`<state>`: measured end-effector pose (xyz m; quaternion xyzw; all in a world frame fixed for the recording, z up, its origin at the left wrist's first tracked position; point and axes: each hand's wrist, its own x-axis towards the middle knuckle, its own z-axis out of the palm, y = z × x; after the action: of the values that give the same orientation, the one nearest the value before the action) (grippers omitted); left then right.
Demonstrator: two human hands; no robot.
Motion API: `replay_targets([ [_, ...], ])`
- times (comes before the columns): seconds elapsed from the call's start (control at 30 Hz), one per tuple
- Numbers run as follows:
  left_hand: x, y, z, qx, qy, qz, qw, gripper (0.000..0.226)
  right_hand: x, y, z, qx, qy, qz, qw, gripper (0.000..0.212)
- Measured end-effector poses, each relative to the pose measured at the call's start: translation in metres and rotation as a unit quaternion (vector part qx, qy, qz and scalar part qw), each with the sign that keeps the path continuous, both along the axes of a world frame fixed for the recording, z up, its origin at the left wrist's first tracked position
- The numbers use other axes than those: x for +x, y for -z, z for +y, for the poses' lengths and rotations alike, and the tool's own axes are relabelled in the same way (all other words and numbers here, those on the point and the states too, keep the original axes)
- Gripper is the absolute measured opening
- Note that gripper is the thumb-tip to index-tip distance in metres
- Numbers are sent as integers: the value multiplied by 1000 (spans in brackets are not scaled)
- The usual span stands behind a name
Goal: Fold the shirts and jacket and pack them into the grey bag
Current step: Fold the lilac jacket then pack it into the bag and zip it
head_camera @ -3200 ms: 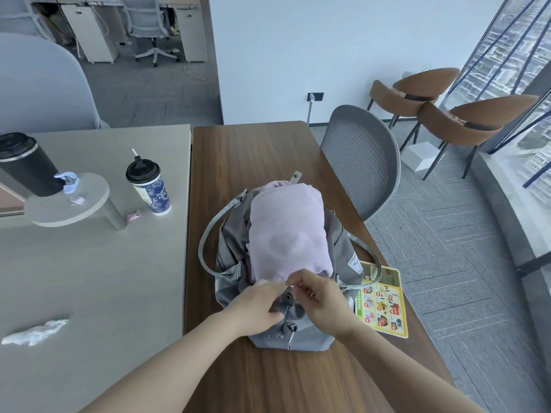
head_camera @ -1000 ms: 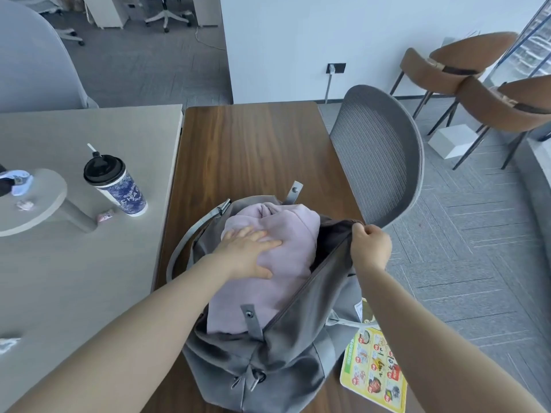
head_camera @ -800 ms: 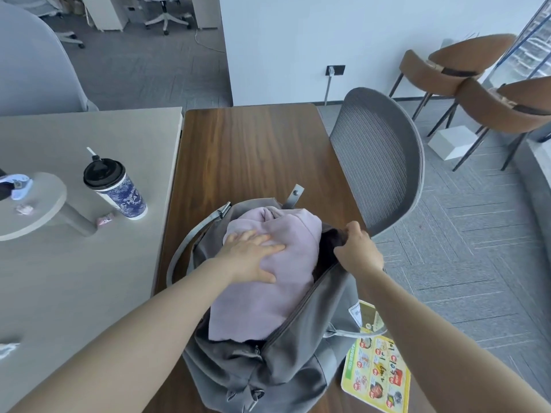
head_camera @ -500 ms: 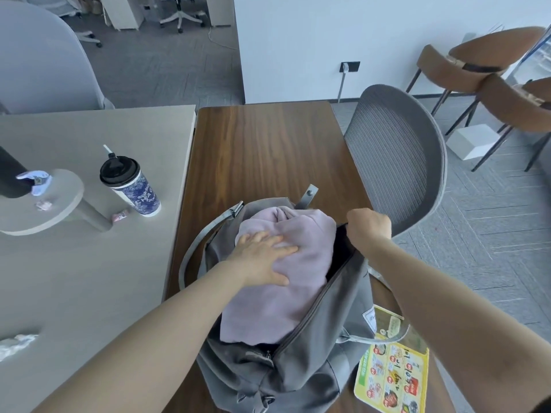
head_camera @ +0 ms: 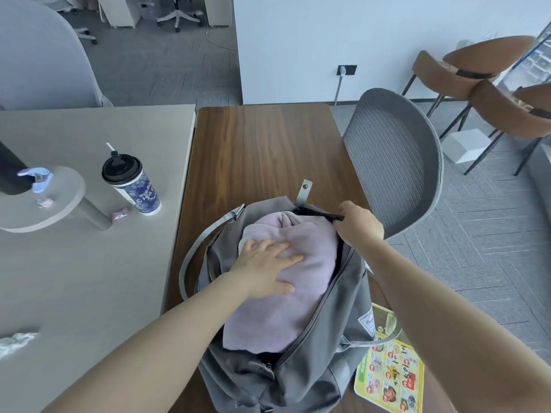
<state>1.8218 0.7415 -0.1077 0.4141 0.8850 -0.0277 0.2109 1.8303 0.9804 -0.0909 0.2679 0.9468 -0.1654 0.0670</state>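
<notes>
Soft, springy jacket [head_camera: 286, 281] pressed flat-palmed by left hand [head_camera: 265, 268]; bag [head_camera: 322, 347] rim at 2 o'clock gripped by right hand [head_camera: 359, 226].

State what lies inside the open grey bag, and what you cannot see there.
A folded lilac garment fills the grey bag, bulging above its zip opening, with the left hand pressing flat on it. Whatever lies beneath the garment is covered.

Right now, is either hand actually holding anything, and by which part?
The right hand grips the grey bag by its opening's far edge. The left hand only presses flat on the lilac garment.
</notes>
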Motion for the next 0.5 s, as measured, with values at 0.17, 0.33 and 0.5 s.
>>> replay_targets([
  [0.17, 4, 3, -5, 17, 7, 20, 1000, 68, 6, -13, -18, -20, 17, 203, 979, 16],
  [0.33, 1, 1, -1, 54, 14, 2, 998, 58, 13, -25, -33, -54, -9, 165, 985, 14],
  [0.5, -23, 21, -39, 314, -259, 10, 913, 26, 34, -13, -60, 56, -75, 74, 993, 40],
])
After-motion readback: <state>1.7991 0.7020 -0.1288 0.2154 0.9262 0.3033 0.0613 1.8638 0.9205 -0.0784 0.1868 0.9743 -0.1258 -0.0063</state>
